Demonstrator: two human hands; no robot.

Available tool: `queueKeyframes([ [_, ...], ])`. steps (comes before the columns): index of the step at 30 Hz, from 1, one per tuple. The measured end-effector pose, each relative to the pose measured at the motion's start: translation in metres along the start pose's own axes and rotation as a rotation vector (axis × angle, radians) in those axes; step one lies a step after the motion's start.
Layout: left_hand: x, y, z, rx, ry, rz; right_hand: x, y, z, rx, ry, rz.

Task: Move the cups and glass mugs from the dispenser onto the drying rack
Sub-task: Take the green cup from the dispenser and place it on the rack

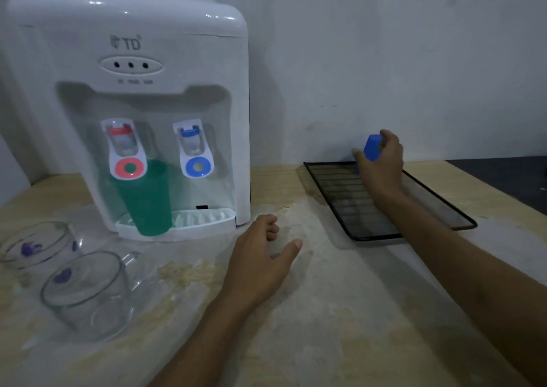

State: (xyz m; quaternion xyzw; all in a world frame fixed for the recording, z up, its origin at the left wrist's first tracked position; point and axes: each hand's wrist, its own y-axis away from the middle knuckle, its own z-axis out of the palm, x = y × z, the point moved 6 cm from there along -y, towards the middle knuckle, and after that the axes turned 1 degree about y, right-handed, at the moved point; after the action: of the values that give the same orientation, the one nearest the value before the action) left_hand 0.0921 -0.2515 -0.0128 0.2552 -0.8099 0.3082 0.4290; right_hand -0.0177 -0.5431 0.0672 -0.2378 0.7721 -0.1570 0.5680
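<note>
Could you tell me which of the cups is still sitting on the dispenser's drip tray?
The green cup under the red tap; the blue cup is in the right hand.

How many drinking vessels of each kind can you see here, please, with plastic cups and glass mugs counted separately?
Plastic cups: 2, a green cup on the dispenser's drip tray and a blue cup held by the right hand over the drying rack.
Glass mugs: 2, a near glass mug and a far glass mug, on the table.
Total: 4
</note>
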Motion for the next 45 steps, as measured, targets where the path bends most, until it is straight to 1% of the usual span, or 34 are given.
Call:
queueKeyframes([
  [3, 0.004, 0.003, -0.003, 0.008, 0.030, -0.004, -0.028, 0.053, 0.009, -0.110, -0.094, -0.050],
  [5, 0.006, 0.003, -0.007, 0.044, 0.048, 0.013, -0.043, 0.090, 0.019, -0.177, -0.134, -0.075],
  [7, 0.011, 0.006, -0.016, 0.136, 0.088, 0.044, -0.054, 0.126, 0.029, -0.218, -0.169, -0.109],
  [10, 0.015, 0.013, -0.033, 0.319, 0.123, 0.091, -0.063, 0.162, 0.045, -0.273, -0.184, -0.139],
  [14, 0.020, 0.017, -0.049, 0.480, 0.094, 0.170, -0.076, 0.177, 0.069, -0.332, -0.183, -0.195],
  [17, 0.025, 0.018, -0.061, 0.586, 0.092, 0.233, -0.079, 0.178, 0.081, -0.332, -0.182, -0.214],
  [22, 0.036, 0.024, -0.078, 0.661, 0.047, 0.314, -0.073, 0.181, 0.079, -0.327, -0.140, -0.275],
  [32, 0.056, 0.045, -0.091, 0.735, -0.039, 0.433, -0.076, 0.193, 0.074, -0.459, -0.124, -0.372],
  [36, 0.060, 0.051, -0.111, 0.728, -0.051, 0.405, -0.080, 0.197, 0.071, -0.481, -0.147, -0.410],
  [38, 0.072, 0.053, -0.131, 0.703, -0.113, 0.426, -0.079, 0.195, 0.071, -0.486, -0.151, -0.433],
  [40, 0.085, 0.053, -0.159, 0.719, -0.185, 0.425, -0.079, 0.194, 0.073, -0.488, -0.140, -0.456],
  [42, 0.091, 0.046, -0.193, 0.771, -0.252, 0.337, -0.079, 0.195, 0.075, -0.494, -0.129, -0.474],
  [44, 0.085, 0.030, -0.224, 0.780, -0.350, 0.143, -0.080, 0.196, 0.076, -0.497, -0.126, -0.481],
  [45, 0.079, 0.021, -0.234, 0.739, -0.411, 0.028, -0.080, 0.196, 0.075, -0.496, -0.127, -0.482],
])
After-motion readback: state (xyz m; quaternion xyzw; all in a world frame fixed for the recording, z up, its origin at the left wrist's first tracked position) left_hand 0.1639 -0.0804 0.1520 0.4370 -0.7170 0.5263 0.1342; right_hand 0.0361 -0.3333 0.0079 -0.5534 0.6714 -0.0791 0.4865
